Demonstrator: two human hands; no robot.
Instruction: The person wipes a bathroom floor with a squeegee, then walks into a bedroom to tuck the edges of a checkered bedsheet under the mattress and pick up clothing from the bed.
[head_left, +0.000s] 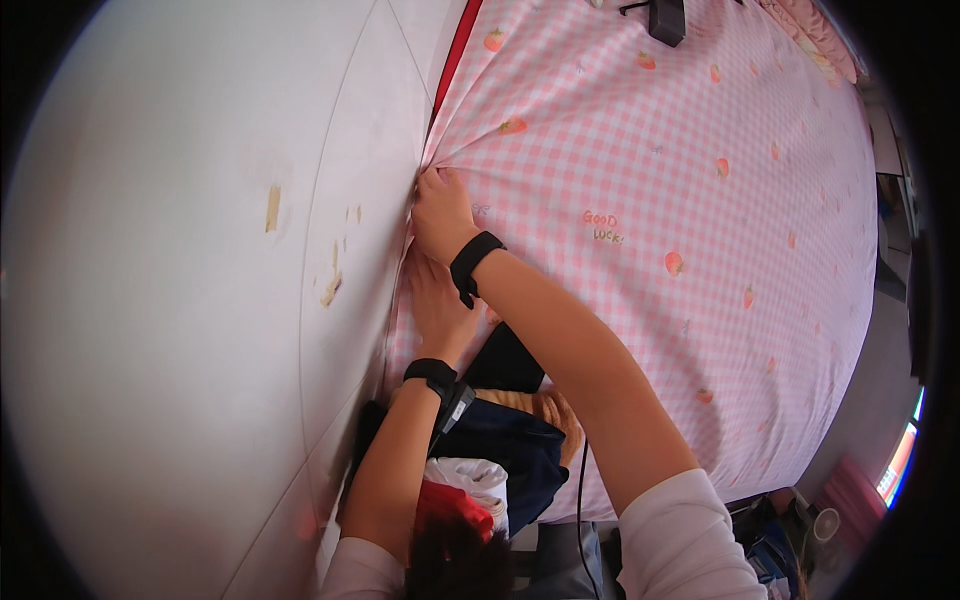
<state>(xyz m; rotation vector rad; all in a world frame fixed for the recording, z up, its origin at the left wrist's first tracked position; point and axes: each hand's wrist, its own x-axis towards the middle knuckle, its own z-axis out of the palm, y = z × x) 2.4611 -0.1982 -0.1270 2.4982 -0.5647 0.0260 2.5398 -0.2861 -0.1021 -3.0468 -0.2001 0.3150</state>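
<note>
A pink-and-white checked bed sheet (600, 172) with printed strawberries covers a mattress beside a white wall (187, 225). At the sheet's wall-side edge, my right hand (444, 210) has its fingers curled on the cloth, and creases fan out from that spot. My left hand (442, 304) lies just nearer to me, partly under the right wrist, its fingers stretched along the sheet's edge against the wall. Its fingertips are partly hidden. Both wrists wear black bands. Beyond my hands, a red strip (456, 60) shows between wall and sheet.
Folded dark blue clothing (517, 442), a white cloth (472, 480) and a red cloth (457, 510) are piled near me. A black flat object (510, 360) lies by my right forearm. A black cable (581, 495) hangs down. A dark box (666, 21) sits at the far end.
</note>
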